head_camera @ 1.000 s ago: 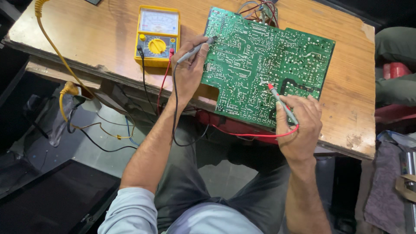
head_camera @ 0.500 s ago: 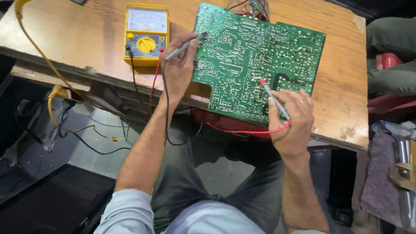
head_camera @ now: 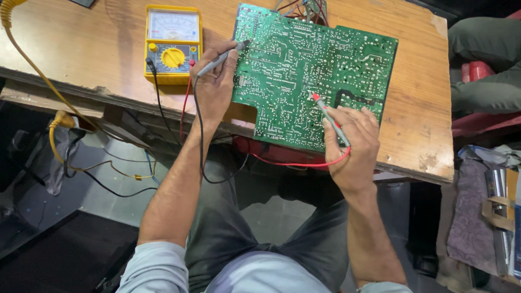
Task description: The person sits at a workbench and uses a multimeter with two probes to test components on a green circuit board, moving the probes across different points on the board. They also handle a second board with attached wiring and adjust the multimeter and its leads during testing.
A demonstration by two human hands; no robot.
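Head view
Left hand: the left hand (head_camera: 215, 81) is closed in a pen grip on the grey-black test probe (head_camera: 223, 56), forearm running up from the lower left, wrist over the table edge; the probe tip touches the upper left edge of the board.
Right hand: the right hand (head_camera: 353, 142) is curled shut around the red-tipped test probe (head_camera: 329, 116), fingers folded over the shaft, heel of the hand off the table edge; the tip rests on the board near its lower middle.
Board: the large green printed circuit board (head_camera: 309, 70) lies solder side up on the worn wooden table (head_camera: 418, 119), flat, rectangular with a notch at its lower left, dotted with shiny solder points.
Meter: the yellow analogue multimeter (head_camera: 173, 44) lies flat just left of the board, round dial below a pale scale window; a black lead and a red lead (head_camera: 296, 163) hang from it below the table edge.
Change: both hands keep the same grips as half a second ago; the probe tips sit on the same spots of the board.
Surroundings: a yellow cable (head_camera: 32, 65) crosses the table's left corner.
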